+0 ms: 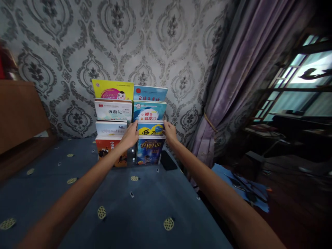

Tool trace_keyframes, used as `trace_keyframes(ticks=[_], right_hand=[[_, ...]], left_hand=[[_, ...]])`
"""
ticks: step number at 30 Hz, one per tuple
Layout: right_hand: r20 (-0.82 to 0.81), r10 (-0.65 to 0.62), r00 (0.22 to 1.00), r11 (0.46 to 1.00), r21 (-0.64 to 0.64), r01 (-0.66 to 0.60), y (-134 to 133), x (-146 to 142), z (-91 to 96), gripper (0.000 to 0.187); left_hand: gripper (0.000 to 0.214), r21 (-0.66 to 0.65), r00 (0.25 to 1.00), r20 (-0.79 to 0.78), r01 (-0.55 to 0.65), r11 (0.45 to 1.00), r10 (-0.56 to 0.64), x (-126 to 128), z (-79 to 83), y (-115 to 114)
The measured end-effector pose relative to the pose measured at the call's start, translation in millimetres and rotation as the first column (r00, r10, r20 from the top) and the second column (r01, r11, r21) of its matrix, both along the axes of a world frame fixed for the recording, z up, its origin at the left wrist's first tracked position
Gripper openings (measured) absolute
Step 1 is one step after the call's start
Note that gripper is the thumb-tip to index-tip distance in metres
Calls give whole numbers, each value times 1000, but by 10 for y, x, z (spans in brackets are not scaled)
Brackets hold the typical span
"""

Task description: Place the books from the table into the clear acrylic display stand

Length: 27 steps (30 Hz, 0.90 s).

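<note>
Books stand upright in two tiered columns against the wall. My left hand [131,133] and my right hand [169,132] close on the two side edges of the blue and yellow book [150,128] in the right column. Below and in front of it is a dark blue book [148,151]; behind it rise a teal book [149,110] and a light blue book [150,92]. The left column has a yellow book [114,88], a white book [114,110], a pale blue book [110,128] and an orange book [105,147], partly hidden by my left forearm.
The books rest on a dark blue patterned sheet [135,200]. A flat black object [168,160] lies right of them. Purple curtains [230,69] hang at the right, a brown wooden cabinet [20,114] stands left, and patterned wallpaper [155,38] covers the back wall.
</note>
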State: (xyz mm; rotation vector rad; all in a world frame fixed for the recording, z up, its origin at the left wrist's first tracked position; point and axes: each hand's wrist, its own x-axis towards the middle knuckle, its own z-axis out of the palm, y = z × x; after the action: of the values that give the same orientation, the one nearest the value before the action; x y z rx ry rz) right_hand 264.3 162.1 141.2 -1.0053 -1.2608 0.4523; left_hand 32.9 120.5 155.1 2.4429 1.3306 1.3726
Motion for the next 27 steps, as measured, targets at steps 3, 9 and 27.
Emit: trace_keyframes(ticks=[3, 9, 27], right_hand=[[-31, 40, 999, 999, -22, -41, -42, -18, -16, 64], [140, -195, 971, 966, 197, 165, -120, -68, 21, 54], [358, -260, 897, 948, 272, 167, -125, -113, 58, 38]], left_hand=[[67, 20, 1000, -7, 4, 1000, -3, -1, -15, -11], [53, 182, 980, -167, -76, 980, 107, 73, 139, -174], [32, 283, 898, -371, -135, 950, 238, 138, 371, -68]])
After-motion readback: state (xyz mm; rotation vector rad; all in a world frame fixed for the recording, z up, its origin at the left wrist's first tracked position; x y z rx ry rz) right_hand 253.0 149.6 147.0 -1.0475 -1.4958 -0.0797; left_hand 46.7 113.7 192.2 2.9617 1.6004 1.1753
